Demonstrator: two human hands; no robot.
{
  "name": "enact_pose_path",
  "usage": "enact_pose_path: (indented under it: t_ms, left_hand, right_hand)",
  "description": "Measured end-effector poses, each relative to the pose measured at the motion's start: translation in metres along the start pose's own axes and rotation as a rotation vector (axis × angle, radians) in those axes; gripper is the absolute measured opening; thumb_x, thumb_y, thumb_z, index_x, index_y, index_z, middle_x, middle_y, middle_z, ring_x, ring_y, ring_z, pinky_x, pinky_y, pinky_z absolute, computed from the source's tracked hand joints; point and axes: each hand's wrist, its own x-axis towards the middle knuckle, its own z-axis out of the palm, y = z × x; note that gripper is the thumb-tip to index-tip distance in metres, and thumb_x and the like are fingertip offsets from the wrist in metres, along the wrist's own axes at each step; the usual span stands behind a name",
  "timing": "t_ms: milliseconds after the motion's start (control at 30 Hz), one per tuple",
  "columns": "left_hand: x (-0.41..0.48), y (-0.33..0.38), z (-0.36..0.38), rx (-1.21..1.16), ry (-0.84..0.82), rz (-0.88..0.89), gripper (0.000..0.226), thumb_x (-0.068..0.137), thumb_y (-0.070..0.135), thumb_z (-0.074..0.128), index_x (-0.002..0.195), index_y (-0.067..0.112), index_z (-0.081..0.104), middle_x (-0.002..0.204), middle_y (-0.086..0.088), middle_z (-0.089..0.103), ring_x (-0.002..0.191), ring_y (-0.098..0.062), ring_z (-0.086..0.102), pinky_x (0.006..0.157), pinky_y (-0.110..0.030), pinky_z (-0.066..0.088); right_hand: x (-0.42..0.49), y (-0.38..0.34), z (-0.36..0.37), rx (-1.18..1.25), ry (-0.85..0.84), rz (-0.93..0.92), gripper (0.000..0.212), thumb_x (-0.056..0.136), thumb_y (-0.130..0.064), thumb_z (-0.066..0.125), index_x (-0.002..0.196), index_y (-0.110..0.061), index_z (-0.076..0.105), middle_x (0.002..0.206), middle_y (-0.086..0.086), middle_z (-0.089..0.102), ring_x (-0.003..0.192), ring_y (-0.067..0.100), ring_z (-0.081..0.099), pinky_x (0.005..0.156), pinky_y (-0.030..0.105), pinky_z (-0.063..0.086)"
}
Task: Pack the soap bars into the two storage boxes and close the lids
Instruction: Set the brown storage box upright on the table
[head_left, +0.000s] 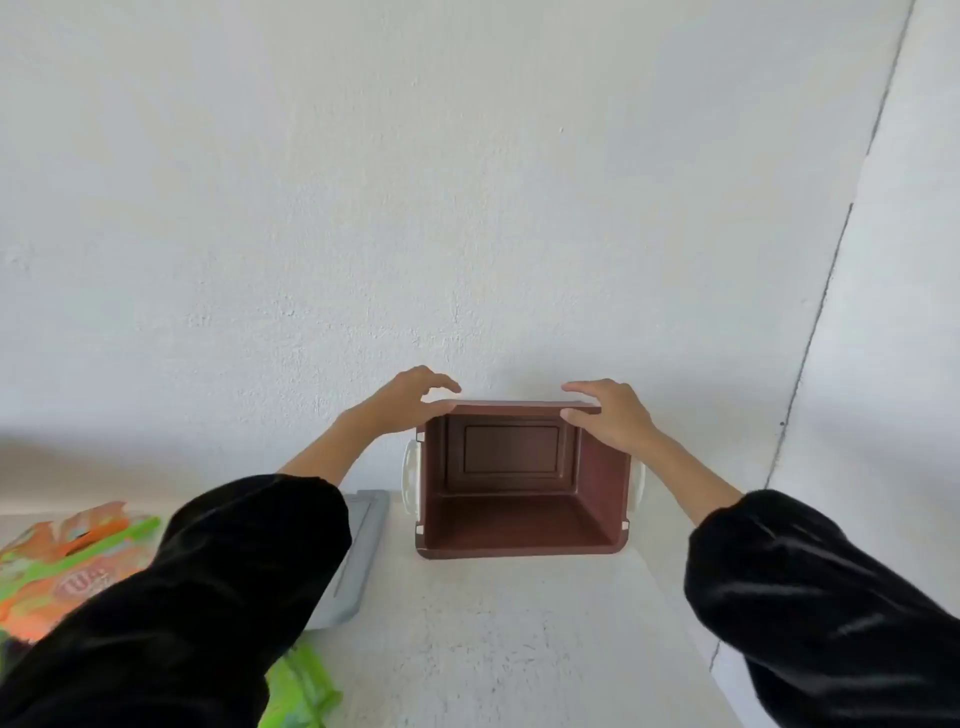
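While the white wall (467, 182) rises just beyond both hands and the white tabletop (493, 634) spreads below them, the left hand (405, 405) and right hand (613, 418) each pinch a far corner of the open brown storage box (519, 519). Thumbs sit under the edge and fingers curl over it, and the box sits between the wrists. The black left sleeve (208, 571) hides most of a grey lid-like piece (366, 525) beside that forearm and cuts across the orange-and-green packets (67, 561) farther out, whose print is too blurred to read, while a white latch (410, 470) shows below the left hand.
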Motion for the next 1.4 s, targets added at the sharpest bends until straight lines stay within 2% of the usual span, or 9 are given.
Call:
enact_pose_path:
  t_ms: [100, 200, 300, 367, 633, 833, 933, 1167, 1400]
  left_hand:
    - [0.013, -0.005, 0.019, -0.015, -0.012, -0.080, 0.034, 0.093, 0.036, 0.050, 0.124, 0.024, 0.055, 0.125, -0.007, 0.049, 0.117, -0.021, 0.046, 0.102, -0.034, 0.036]
    - [0.017, -0.003, 0.034, -0.051, 0.004, -0.112, 0.032, 0.093, 0.037, 0.051, 0.119, 0.022, 0.061, 0.117, -0.003, 0.053, 0.107, -0.013, 0.047, 0.090, -0.023, 0.032]
    - [0.016, 0.000, 0.041, -0.136, 0.091, -0.142, 0.028, 0.090, 0.038, 0.056, 0.111, 0.023, 0.065, 0.110, 0.004, 0.057, 0.100, -0.010, 0.050, 0.088, -0.021, 0.036]
    - [0.015, 0.002, 0.044, -0.172, 0.125, -0.160, 0.027, 0.089, 0.037, 0.058, 0.109, 0.022, 0.066, 0.108, 0.005, 0.058, 0.099, -0.010, 0.052, 0.090, -0.022, 0.039]
    - [0.003, 0.011, 0.048, -0.209, 0.167, -0.238, 0.028, 0.086, 0.038, 0.060, 0.109, 0.022, 0.067, 0.110, 0.007, 0.063, 0.105, -0.010, 0.055, 0.095, -0.024, 0.040]
    - [-0.022, 0.027, 0.049, -0.185, 0.176, -0.267, 0.032, 0.086, 0.041, 0.059, 0.111, 0.023, 0.066, 0.113, 0.006, 0.064, 0.107, -0.010, 0.056, 0.099, -0.026, 0.041]
    - [-0.039, 0.039, 0.046, -0.160, 0.141, -0.254, 0.030, 0.089, 0.038, 0.057, 0.112, 0.022, 0.066, 0.111, 0.007, 0.064, 0.105, -0.009, 0.055, 0.093, -0.021, 0.038]
    - [-0.092, 0.064, 0.039, -0.110, 0.115, -0.213, 0.032, 0.090, 0.038, 0.054, 0.115, 0.020, 0.065, 0.113, 0.005, 0.063, 0.105, -0.008, 0.055, 0.096, -0.023, 0.040]
    - [-0.157, 0.088, 0.034, -0.053, 0.179, -0.100, 0.027, 0.092, 0.031, 0.055, 0.112, 0.018, 0.066, 0.116, 0.003, 0.063, 0.106, -0.007, 0.054, 0.092, -0.015, 0.037]
  right_hand:
    - [0.016, 0.021, -0.001, -0.046, 0.005, 0.094, 0.047, 0.087, -0.051, 0.054, 0.129, -0.031, 0.054, 0.141, 0.003, 0.047, 0.133, 0.026, 0.038, 0.104, 0.045, 0.034]
    - [0.021, 0.039, 0.003, -0.042, -0.029, 0.181, 0.049, 0.087, -0.060, 0.044, 0.125, -0.032, 0.058, 0.136, 0.002, 0.054, 0.128, 0.026, 0.044, 0.100, 0.042, 0.037]
    - [0.022, 0.050, 0.009, 0.119, -0.019, 0.140, 0.052, 0.088, -0.057, 0.045, 0.120, -0.021, 0.063, 0.129, 0.002, 0.060, 0.123, 0.022, 0.051, 0.094, 0.027, 0.037]
    - [0.022, 0.052, 0.009, 0.169, -0.007, 0.117, 0.053, 0.087, -0.057, 0.047, 0.117, -0.018, 0.066, 0.126, 0.002, 0.063, 0.120, 0.019, 0.054, 0.090, 0.022, 0.034]
    - [0.012, 0.055, -0.002, 0.276, -0.108, 0.078, 0.043, 0.077, -0.057, 0.061, 0.106, -0.027, 0.071, 0.123, -0.001, 0.064, 0.120, 0.018, 0.053, 0.092, 0.023, 0.035]
    - [-0.008, 0.049, -0.012, 0.277, -0.131, 0.060, 0.043, 0.078, -0.056, 0.062, 0.106, -0.025, 0.071, 0.124, 0.002, 0.064, 0.121, 0.021, 0.053, 0.093, 0.025, 0.036]
    - [-0.024, 0.044, -0.018, 0.258, -0.135, 0.051, 0.045, 0.079, -0.054, 0.061, 0.109, -0.023, 0.070, 0.126, 0.005, 0.062, 0.121, 0.023, 0.053, 0.095, 0.028, 0.038]
    - [-0.079, 0.025, -0.029, 0.210, -0.110, 0.043, 0.046, 0.080, -0.055, 0.059, 0.112, -0.023, 0.069, 0.129, 0.006, 0.060, 0.112, 0.024, 0.058, 0.086, 0.024, 0.037]
    - [-0.152, 0.000, -0.040, 0.205, -0.046, 0.042, 0.046, 0.079, -0.058, 0.058, 0.110, -0.026, 0.070, 0.116, 0.004, 0.067, 0.110, 0.021, 0.058, 0.085, 0.023, 0.037]
